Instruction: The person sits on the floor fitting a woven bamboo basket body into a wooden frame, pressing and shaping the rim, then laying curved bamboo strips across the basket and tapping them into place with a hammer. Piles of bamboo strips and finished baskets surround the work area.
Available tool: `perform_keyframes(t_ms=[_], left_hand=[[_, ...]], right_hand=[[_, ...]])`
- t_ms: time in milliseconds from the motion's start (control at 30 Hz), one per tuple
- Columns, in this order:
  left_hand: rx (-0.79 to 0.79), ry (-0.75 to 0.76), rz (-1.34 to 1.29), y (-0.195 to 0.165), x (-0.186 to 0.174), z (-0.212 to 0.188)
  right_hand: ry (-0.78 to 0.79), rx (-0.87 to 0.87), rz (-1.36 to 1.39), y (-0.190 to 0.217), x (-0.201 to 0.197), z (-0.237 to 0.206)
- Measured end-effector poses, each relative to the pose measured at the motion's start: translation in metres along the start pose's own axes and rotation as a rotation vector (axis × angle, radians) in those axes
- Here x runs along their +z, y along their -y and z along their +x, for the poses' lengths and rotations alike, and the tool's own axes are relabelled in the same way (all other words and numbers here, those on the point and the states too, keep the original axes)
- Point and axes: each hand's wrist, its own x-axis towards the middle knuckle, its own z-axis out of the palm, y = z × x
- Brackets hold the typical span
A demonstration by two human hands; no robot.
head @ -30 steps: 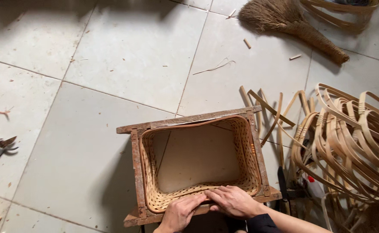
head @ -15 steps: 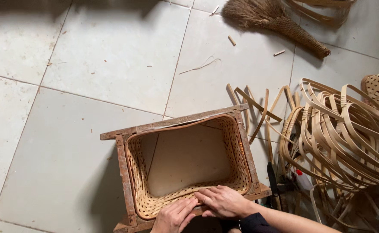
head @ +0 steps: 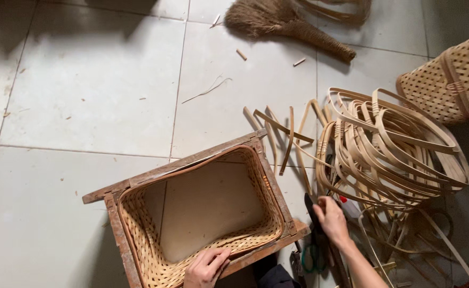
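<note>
A pale tiled floor (head: 85,96) carries a wood-framed basket (head: 202,213), bent cane hoops (head: 394,144), a broom (head: 287,21) and scattered splints (head: 282,133).

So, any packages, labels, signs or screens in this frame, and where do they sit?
None: no package, label, sign or screen shows.
What is there: a woven basket in a wooden frame on the tiled floor, bent cane hoops to its right, a second basket top right, a broom at top.
</note>
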Motion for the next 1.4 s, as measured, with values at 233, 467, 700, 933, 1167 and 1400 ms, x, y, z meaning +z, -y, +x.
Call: perform_keyframes(t_ms=[233, 467, 700, 933, 1167, 1400], left_hand=[[0.016, -0.033, 0.066, -0.001, 0.003, -0.004], [-0.035, 0.005, 0.075, -0.004, 0.0, 0.001], [-0.016, -0.028, 0.061, -0.01, -0.004, 0.003], [0.005, -0.036, 0.061, -0.009, -0.005, 0.005], [0.025, -0.057, 0.06, -0.006, -0.003, 0.004], [0.026, -0.06, 0.059, -0.007, -0.001, 0.005]], right_hand=[[0.151, 0.044, -0.109, -0.018, 0.039, -0.01], [0.256, 0.244, 0.445, -0.027, 0.012, -0.004], [0.739, -0.258, 0.186, 0.031, -0.057, -0.025], [0.903, -0.596, -0.413, 0.099, -0.071, -0.026], [0.883, -0.744, -0.52, 0.107, -0.072, -0.02], [0.813, -0.645, -0.485, 0.089, -0.054, -0.039]])
